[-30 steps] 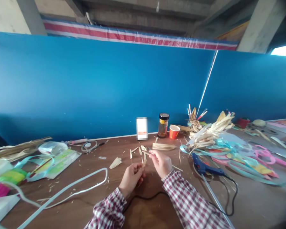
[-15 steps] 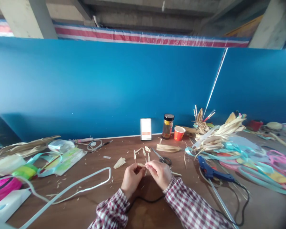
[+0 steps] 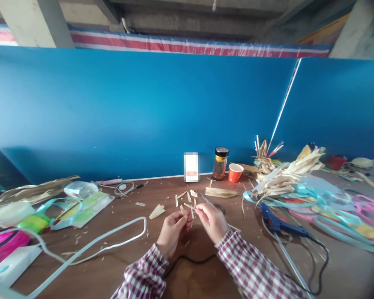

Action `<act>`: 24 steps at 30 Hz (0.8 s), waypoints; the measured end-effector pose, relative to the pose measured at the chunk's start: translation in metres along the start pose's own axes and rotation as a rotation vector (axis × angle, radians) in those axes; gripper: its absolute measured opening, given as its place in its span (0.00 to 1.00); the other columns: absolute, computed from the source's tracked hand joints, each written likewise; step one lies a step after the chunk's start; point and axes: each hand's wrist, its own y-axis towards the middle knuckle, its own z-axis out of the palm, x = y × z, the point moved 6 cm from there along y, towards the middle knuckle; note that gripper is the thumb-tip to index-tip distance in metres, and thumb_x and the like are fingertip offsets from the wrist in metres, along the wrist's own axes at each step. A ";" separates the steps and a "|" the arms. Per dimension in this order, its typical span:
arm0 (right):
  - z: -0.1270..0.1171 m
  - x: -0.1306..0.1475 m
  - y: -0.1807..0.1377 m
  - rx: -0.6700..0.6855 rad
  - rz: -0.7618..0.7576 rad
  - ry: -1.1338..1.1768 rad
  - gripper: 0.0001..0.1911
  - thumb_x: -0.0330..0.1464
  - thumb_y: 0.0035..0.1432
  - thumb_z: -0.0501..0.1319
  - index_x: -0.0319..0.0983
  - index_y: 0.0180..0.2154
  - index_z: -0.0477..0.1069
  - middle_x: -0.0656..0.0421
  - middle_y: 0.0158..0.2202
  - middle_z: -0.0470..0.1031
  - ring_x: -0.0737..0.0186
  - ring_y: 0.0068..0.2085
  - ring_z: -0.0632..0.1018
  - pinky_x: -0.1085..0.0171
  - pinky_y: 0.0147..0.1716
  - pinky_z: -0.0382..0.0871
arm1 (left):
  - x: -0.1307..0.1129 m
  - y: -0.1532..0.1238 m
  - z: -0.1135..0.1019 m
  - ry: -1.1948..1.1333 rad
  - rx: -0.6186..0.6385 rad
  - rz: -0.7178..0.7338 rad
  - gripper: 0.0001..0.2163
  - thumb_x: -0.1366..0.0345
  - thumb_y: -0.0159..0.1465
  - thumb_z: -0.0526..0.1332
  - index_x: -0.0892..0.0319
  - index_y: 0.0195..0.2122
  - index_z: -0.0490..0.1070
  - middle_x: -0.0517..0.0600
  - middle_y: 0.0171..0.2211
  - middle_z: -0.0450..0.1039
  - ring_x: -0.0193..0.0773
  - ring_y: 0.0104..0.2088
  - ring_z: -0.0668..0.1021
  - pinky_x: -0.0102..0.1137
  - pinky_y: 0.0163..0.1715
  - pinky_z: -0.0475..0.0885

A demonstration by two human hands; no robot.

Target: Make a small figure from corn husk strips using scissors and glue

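My left hand (image 3: 172, 231) is closed, with a small piece of dried husk (image 3: 183, 210) pinched between thumb and fingers. A thin husk strip (image 3: 189, 206) sticks out to the left from the closed fingertips of my right hand (image 3: 212, 223). The two hands are a little apart above the brown table. Just beyond them lie several small husk pieces (image 3: 176, 201) and a pale crumpled bit (image 3: 193, 193). Scissors (image 3: 218, 208) are partly hidden behind my right hand. To the left lies a fan-shaped husk piece (image 3: 156, 211).
On the right are a blue glue gun (image 3: 279, 224) with its cord, a husk bundle (image 3: 294, 170) and tangled ribbons. A dark-lidded jar (image 3: 220, 164) and red paper cup (image 3: 235, 173) stand at the back. A pale looped tube (image 3: 112, 232) crosses the left side.
My hands have moved apart, from touching fingertips to a gap. A husk piece now shows upright in my left fingers and a strip in my right. The other things stay put.
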 end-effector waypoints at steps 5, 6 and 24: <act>-0.001 0.010 -0.002 0.063 -0.027 -0.027 0.11 0.34 0.63 0.50 0.42 0.36 0.71 0.58 0.33 0.75 0.64 0.35 0.76 0.68 0.35 0.66 | 0.001 -0.001 -0.001 0.069 -0.004 0.005 0.15 0.57 0.49 0.66 0.63 0.31 0.71 0.44 0.22 0.69 0.23 0.17 0.66 0.20 0.16 0.60; 0.001 0.009 -0.003 0.080 -0.022 -0.023 0.10 0.34 0.63 0.51 0.42 0.36 0.70 0.58 0.33 0.75 0.64 0.35 0.76 0.68 0.35 0.66 | 0.002 0.000 0.000 0.083 0.005 0.008 0.15 0.57 0.49 0.66 0.63 0.31 0.71 0.44 0.22 0.68 0.24 0.17 0.67 0.20 0.16 0.61; 0.010 0.003 -0.006 0.198 0.006 0.065 0.18 0.28 0.57 0.55 0.43 0.50 0.64 0.58 0.41 0.71 0.63 0.39 0.75 0.64 0.40 0.70 | 0.007 0.004 0.001 0.323 0.087 0.080 0.10 0.62 0.53 0.62 0.65 0.30 0.72 0.44 0.19 0.67 0.25 0.17 0.66 0.22 0.17 0.60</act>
